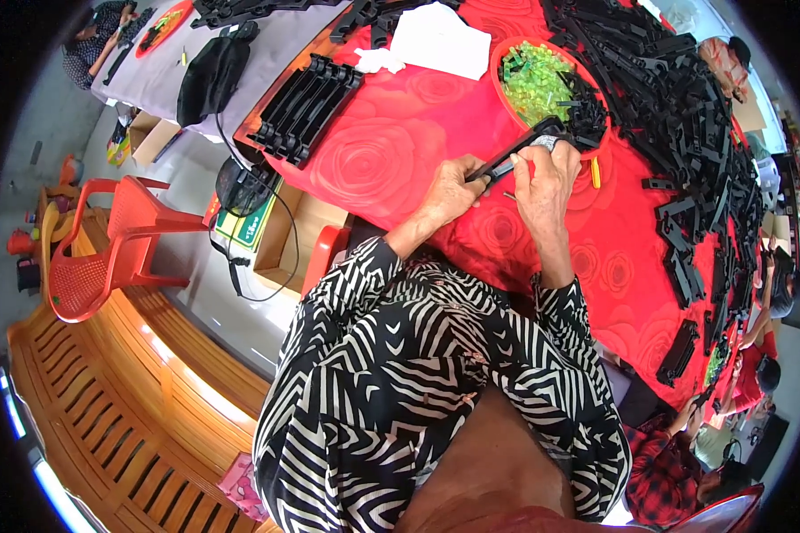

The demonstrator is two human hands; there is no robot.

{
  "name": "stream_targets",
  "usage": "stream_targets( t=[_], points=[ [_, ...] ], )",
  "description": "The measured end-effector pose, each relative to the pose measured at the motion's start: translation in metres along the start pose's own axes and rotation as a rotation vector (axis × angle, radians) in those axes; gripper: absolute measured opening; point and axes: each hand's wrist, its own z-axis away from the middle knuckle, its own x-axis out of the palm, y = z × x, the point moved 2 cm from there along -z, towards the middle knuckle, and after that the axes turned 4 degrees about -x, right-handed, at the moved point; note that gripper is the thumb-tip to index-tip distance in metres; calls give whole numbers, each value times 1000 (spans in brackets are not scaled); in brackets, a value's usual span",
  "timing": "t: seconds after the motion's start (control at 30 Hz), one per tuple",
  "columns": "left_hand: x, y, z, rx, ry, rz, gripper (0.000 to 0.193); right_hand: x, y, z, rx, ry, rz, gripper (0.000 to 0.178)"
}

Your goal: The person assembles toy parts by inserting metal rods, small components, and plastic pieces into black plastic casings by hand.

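A long, narrow black plastic part is held at a slant above the red rose-patterned tablecloth. My left hand pinches its lower end between thumb and fingers. My right hand is closed farther up, beside the part, with a thin silvery strip showing near its thumb; what this strip belongs to is hidden. A pale wrap or band shows around one right finger. Just beyond my hands, an orange basin holds many small translucent green pieces and small black pieces.
Black parts stand in a neat row at the left table edge. A large heap of similar parts covers the right side. White paper lies at the back. A red plastic chair and wooden bench stand left; other people sit around.
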Motion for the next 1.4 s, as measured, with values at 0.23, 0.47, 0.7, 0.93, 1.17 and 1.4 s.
stream_targets(
  t=[0.23,0.47,0.7,0.93,1.17,1.4],
  points=[
    [-4,-1,1,77,38,-12,10,1,-10,-4,-88,-10,41,16],
    [-5,-1,4,149,136,-255,10,5,-11,1,-140,42,0,18],
    [-7,-11,4,188,290,-256,21,-5,-10,0,-135,61,47,25],
    [-2,-1,12,135,291,-258,23,6,4,5,636,152,-836,56],
    [-1,4,21,123,245,-385,23,24,2,23,620,-74,-1007,48],
    [4,20,26,218,127,-517,21,19,-3,25,576,57,-895,49]
  ],
)
